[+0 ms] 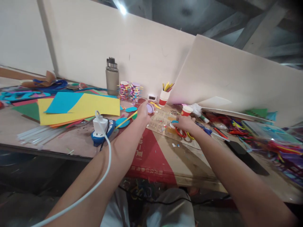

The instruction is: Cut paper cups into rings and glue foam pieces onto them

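My left hand (143,111) is closed around a light purple paper disc (150,108), whose underside is hidden by my fingers. A yellow paper strip (126,119) runs beside my left wrist, and another short yellow strip (155,105) lies just past the disc. To the right, my right hand (186,123) is low over the cardboard mat with its fingers apart; the fingertips are partly hidden. Close to it are a small blue-and-white round piece (173,124), a red ring (181,132) and a yellow ring (190,136). A red-and-white paper cup (187,110) stands just behind that hand.
Behind stand a grey bottle (112,77), two decorated stacks (129,91), a small clock (151,97) and a pencil cup (164,95). Coloured sheets (94,105) and a blue power strip (104,130) with a white cable lie left. A dark phone (246,157) lies right.
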`<state>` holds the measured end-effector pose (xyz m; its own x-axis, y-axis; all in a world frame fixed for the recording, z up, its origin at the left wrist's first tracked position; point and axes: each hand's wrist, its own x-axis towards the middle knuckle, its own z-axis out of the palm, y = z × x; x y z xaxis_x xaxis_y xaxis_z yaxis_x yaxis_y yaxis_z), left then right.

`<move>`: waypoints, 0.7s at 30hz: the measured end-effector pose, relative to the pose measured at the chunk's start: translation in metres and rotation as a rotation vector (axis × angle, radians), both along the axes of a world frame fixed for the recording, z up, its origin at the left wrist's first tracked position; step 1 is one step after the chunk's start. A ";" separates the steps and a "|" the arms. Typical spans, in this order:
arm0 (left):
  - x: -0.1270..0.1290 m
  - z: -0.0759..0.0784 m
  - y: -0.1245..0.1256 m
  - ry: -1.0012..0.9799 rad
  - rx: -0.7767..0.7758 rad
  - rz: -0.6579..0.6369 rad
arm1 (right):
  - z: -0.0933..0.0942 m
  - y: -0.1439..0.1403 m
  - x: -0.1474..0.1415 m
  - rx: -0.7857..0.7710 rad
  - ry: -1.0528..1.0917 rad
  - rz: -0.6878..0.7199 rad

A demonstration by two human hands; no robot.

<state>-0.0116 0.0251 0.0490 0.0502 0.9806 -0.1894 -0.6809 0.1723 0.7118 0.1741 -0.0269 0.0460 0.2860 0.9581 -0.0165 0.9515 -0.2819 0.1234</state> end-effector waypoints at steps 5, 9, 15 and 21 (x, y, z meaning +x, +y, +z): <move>0.000 -0.001 0.002 0.009 0.002 0.011 | -0.003 0.010 -0.010 0.017 -0.109 0.099; 0.000 -0.003 0.002 0.012 0.005 0.003 | -0.002 0.023 -0.028 -0.187 -0.226 0.349; -0.001 -0.003 0.002 0.010 0.006 -0.004 | 0.002 0.012 -0.055 -0.190 -0.174 0.419; 0.003 -0.005 0.005 0.002 0.010 0.029 | 0.017 -0.010 -0.042 -0.037 0.119 0.458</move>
<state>-0.0086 0.0302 0.0442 0.0218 0.9834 -0.1799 -0.6842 0.1459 0.7146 0.1322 -0.0365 0.0631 -0.1714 0.9834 -0.0604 0.9850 0.1722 0.0082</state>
